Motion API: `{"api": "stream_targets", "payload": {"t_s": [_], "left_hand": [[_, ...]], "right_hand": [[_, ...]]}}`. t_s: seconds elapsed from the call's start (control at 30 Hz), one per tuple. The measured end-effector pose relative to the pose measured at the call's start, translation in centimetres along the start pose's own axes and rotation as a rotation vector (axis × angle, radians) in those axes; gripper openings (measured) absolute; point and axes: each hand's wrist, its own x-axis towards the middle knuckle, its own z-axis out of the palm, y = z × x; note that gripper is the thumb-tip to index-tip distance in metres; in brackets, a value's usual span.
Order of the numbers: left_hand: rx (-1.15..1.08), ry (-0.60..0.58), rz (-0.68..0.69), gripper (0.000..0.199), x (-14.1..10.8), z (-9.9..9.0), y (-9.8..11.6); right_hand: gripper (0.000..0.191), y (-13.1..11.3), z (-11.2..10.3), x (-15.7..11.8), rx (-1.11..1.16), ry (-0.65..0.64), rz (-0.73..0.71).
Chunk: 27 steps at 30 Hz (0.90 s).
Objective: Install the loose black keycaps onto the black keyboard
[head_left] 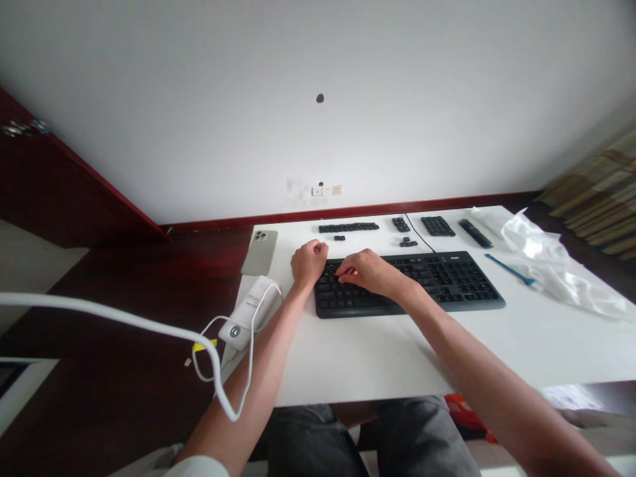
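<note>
The keyboard [440, 278] under the curled right hand [365, 270] seems light, stiff (grip its ends). The left hand [309, 262] curls too; contents unclear.

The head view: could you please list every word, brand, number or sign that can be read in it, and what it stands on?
None can be read.
Black keyboard: pale logo near its far edge, too small.
White device: printed lines, too small; round display, too blurred.
Loose keycaps: any legends, too small.
</note>
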Motion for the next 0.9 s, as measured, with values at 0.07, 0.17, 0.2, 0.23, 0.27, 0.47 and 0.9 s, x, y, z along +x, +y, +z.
{"api": "stream_targets", "payload": {"t_s": [0.07, 0.17, 0.2, 0.23, 0.27, 0.47, 0.9], "left_hand": [[-0.001, -0.004, -0.002, 0.034, 0.0, 0.0, 0.0], [0.007, -0.003, -0.001, 0.034, 0.1, 0.1, 0.0], [0.008, -0.002, 0.001, 0.034, 0.1, 0.1, 0.0], [0.009, -0.002, 0.001, 0.033, 0.1, 0.1, 0.0], [0.009, -0.003, -0.002, 0.033, 0.1, 0.1, 0.0], [0.001, -0.005, -0.009, 0.034, 0.1, 0.2, -0.1], [-0.003, -0.008, -0.011, 0.035, 0.0, 0.1, -0.1]], "right_hand": [[0.015, -0.2, 0.1, 0.0, -0.010, -0.007, -0.003], [0.015, -0.5, 0.2, -0.1, -0.023, -0.016, -0.020], [0.016, -0.5, 0.2, -0.1, -0.023, -0.014, -0.028], [0.017, -0.5, 0.2, -0.2, -0.011, -0.009, -0.030], [0.018, -0.5, 0.1, -0.2, 0.017, -0.004, -0.027], [0.020, 0.7, -0.1, -0.1, 0.593, -0.033, 0.082], [0.040, 1.2, -0.5, -0.3, 0.873, -0.100, 0.160]]}}
